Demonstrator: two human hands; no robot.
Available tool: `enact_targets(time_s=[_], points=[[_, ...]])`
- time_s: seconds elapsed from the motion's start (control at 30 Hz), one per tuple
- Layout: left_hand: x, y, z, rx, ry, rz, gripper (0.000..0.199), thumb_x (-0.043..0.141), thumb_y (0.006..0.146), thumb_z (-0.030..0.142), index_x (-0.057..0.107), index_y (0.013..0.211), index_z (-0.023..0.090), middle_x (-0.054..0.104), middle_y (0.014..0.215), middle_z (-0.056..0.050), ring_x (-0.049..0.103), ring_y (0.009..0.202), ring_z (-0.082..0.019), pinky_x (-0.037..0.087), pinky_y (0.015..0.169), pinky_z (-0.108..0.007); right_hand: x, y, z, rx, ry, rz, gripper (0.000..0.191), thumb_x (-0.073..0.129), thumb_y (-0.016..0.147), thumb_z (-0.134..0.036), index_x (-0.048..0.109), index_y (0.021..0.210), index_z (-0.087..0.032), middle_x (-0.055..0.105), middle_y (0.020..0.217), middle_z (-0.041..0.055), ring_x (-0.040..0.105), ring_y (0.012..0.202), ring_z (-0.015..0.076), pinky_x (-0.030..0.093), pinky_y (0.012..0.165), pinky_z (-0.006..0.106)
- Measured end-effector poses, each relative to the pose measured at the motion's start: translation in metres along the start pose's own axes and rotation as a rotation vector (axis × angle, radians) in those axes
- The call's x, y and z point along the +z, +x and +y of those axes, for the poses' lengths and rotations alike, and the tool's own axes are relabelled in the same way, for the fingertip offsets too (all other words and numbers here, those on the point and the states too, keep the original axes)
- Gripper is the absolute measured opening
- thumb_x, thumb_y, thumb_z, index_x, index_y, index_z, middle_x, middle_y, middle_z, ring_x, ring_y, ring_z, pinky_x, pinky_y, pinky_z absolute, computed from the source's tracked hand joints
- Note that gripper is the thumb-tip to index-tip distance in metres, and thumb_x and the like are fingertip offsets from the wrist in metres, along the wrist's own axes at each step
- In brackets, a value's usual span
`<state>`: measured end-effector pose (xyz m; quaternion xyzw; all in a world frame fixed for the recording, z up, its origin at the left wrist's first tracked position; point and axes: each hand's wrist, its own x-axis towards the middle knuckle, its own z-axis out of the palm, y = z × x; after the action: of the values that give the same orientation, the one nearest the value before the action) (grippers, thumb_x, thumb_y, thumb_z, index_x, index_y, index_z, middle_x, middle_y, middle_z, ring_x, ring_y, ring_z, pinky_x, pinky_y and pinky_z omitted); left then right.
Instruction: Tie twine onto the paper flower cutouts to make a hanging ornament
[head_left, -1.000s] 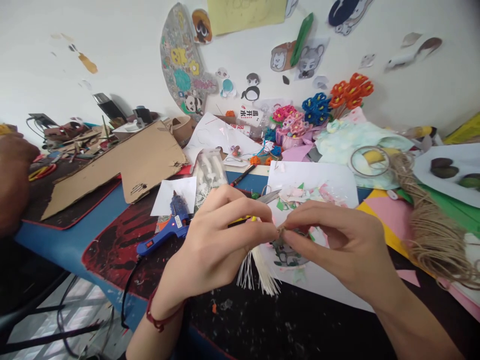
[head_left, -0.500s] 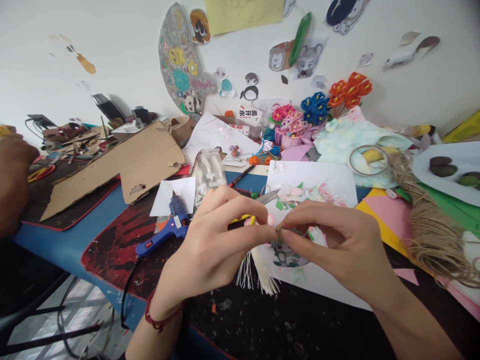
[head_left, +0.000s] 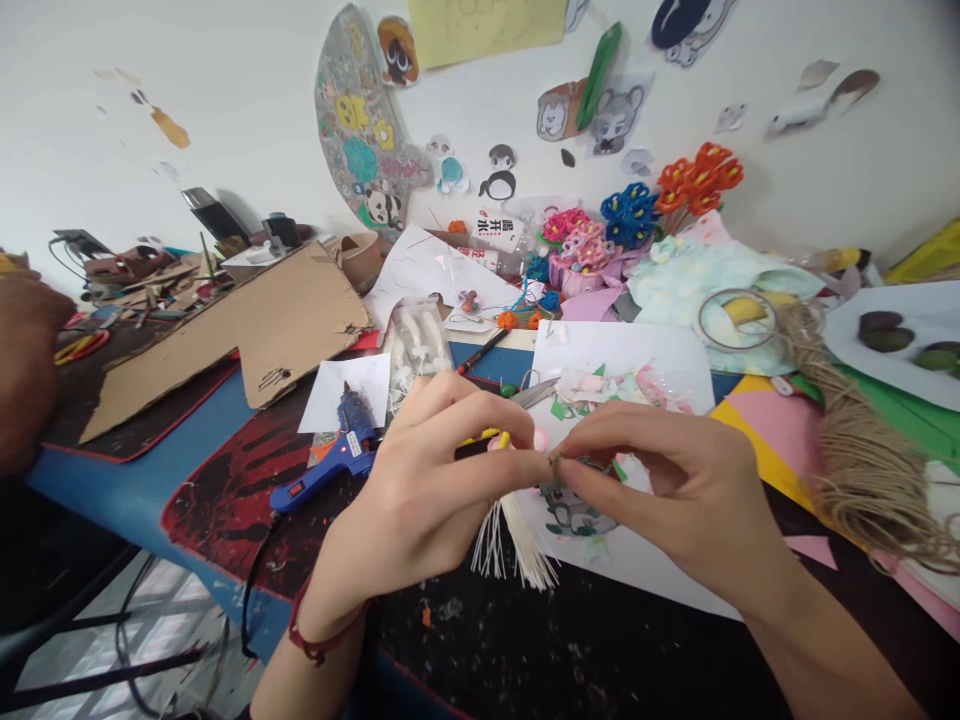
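Note:
Over the white paper sheet (head_left: pixel 637 345), my left hand (head_left: pixel 420 490) and my right hand (head_left: pixel 667 480) meet at the fingertips. Thumb and forefinger of each are pinched on a small brownish thing (head_left: pixel 555 462), too small and covered to name. A white tassel (head_left: pixel 529 545) hangs below my left fingers; whether it is tied to the pinched thing I cannot tell. Under the fingers lies a cartoon cutout (head_left: pixel 574 512), partly hidden. Behind my left hand show a metal blade (head_left: pixel 536 393) and a yellow handle (head_left: pixel 487 437), probably scissors. Green and pink paper scraps (head_left: pixel 600 385) lie beyond my fingertips.
A blue glue gun (head_left: pixel 334 465) lies left, its cord running off the table edge. Cardboard (head_left: pixel 247 320) is further left, near another person's hand (head_left: pixel 30 340). Twine (head_left: pixel 862 450) and a tape roll (head_left: pixel 739 320) lie right; yarn flowers (head_left: pixel 577 245) stand behind.

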<state>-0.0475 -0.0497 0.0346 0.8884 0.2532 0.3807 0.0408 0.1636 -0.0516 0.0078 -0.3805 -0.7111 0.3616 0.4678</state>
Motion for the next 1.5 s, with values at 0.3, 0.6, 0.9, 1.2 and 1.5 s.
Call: enact_targets(time_s=[0.3, 0.6, 0.9, 1.2, 1.5], points=[[0.0004, -0.0017, -0.0001, -0.011, 0.014, -0.001, 0.028, 0.057, 0.080, -0.005, 0.070, 0.095, 0.015, 0.065, 0.097, -0.006, 0.051, 0.084, -0.018, 0.039, 0.072, -0.037, 0.0000, 0.0000, 0.0010, -0.002, -0.018, 0.000, 0.007, 0.069, 0.084, -0.020, 0.071, 0.083, -0.026, 0.070, 0.079, -0.0024, 0.061, 0.068, 0.0120, 0.049, 0.060, 0.027], [0.0004, -0.0020, -0.0009, -0.025, 0.012, -0.003, 0.027, 0.058, 0.081, -0.003, 0.070, 0.095, 0.017, 0.065, 0.096, -0.005, 0.051, 0.084, -0.018, 0.039, 0.073, -0.037, 0.0005, 0.0003, -0.0006, 0.006, -0.024, -0.004, 0.007, 0.069, 0.084, -0.020, 0.071, 0.083, -0.027, 0.070, 0.079, -0.0030, 0.061, 0.069, 0.0118, 0.049, 0.061, 0.027], [0.0000, -0.0031, -0.0008, -0.038, 0.021, -0.005, 0.026, 0.056, 0.084, 0.001, 0.069, 0.096, 0.020, 0.066, 0.097, -0.005, 0.052, 0.083, -0.017, 0.041, 0.073, -0.036, -0.0003, 0.0004, 0.0000, 0.006, -0.013, -0.005, 0.006, 0.069, 0.084, -0.020, 0.072, 0.083, -0.026, 0.070, 0.079, -0.0006, 0.061, 0.069, 0.0139, 0.049, 0.061, 0.028], [0.0009, -0.0028, -0.0001, -0.032, 0.027, 0.003, 0.025, 0.058, 0.082, 0.000, 0.069, 0.095, 0.019, 0.066, 0.096, -0.004, 0.052, 0.084, -0.018, 0.040, 0.072, -0.036, 0.0001, 0.0012, -0.0007, 0.008, -0.023, 0.000, 0.005, 0.070, 0.083, -0.021, 0.072, 0.083, -0.025, 0.071, 0.079, -0.0014, 0.061, 0.069, 0.0131, 0.049, 0.060, 0.028], [0.0006, -0.0025, -0.0001, -0.026, 0.033, 0.014, 0.026, 0.059, 0.080, 0.000, 0.070, 0.094, 0.019, 0.067, 0.094, -0.004, 0.052, 0.082, -0.018, 0.040, 0.071, -0.036, 0.0002, 0.0008, 0.0005, -0.001, -0.029, 0.003, 0.005, 0.069, 0.084, -0.020, 0.072, 0.083, -0.024, 0.070, 0.079, 0.0009, 0.062, 0.069, 0.0143, 0.050, 0.060, 0.029]])
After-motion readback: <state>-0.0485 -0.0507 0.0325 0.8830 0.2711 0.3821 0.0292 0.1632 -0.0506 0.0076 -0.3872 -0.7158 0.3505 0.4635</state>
